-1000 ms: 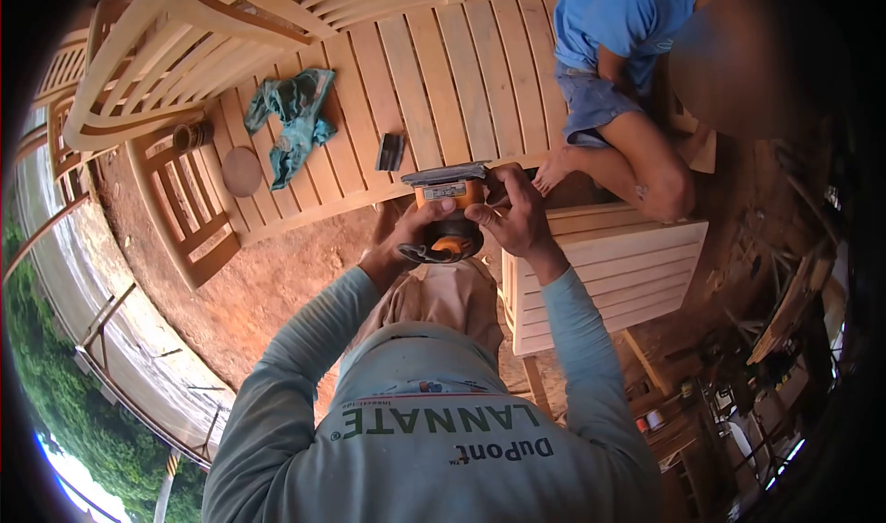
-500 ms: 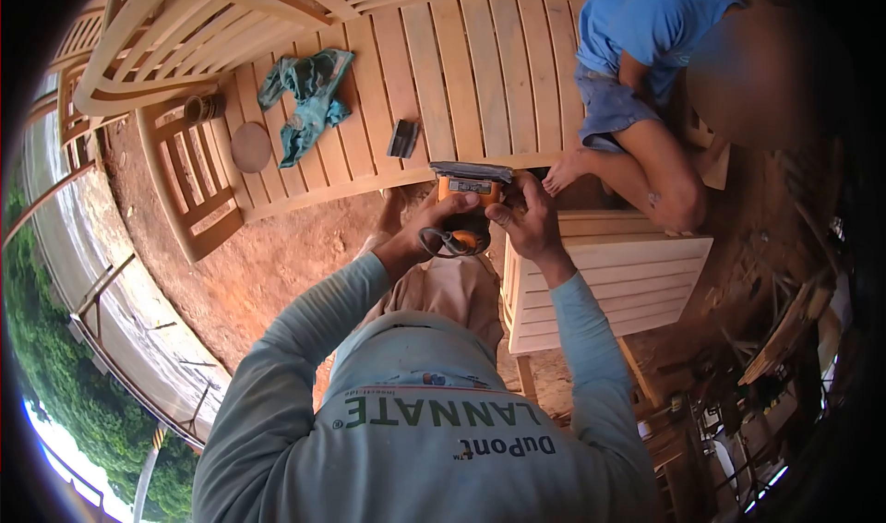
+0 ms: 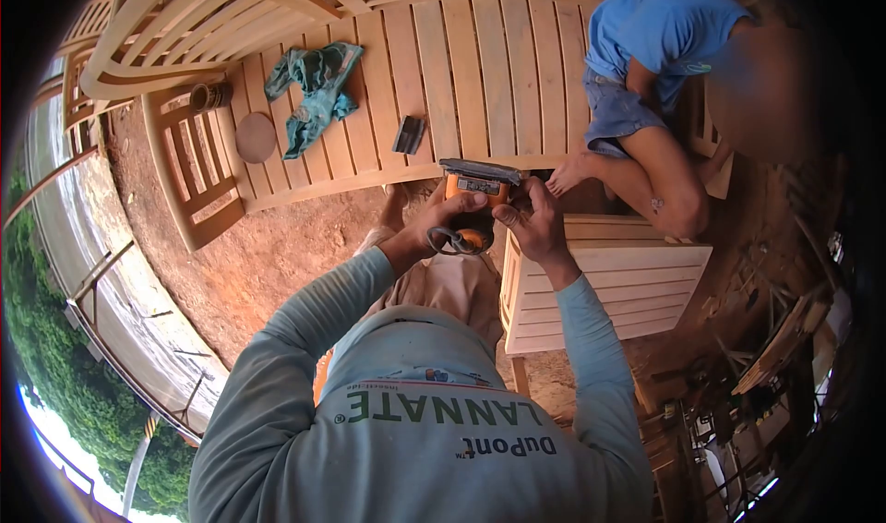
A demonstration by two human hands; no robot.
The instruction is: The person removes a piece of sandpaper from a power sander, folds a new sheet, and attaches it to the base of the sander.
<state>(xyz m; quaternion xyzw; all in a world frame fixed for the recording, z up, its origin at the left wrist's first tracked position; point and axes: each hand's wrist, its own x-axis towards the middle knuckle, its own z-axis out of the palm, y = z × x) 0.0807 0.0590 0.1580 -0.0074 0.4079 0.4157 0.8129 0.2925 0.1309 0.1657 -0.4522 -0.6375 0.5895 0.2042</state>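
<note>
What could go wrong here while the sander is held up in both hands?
1. The right hand has fingers at the pad of the sander; if it starts, they could be scraped.
2. The left hand holds it in the air near another person's bare foot; a slip might hit it.

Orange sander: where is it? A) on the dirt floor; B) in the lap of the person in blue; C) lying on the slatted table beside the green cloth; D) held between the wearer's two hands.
D: the left hand and right hand both hold the orange sander in front of the body.
</note>
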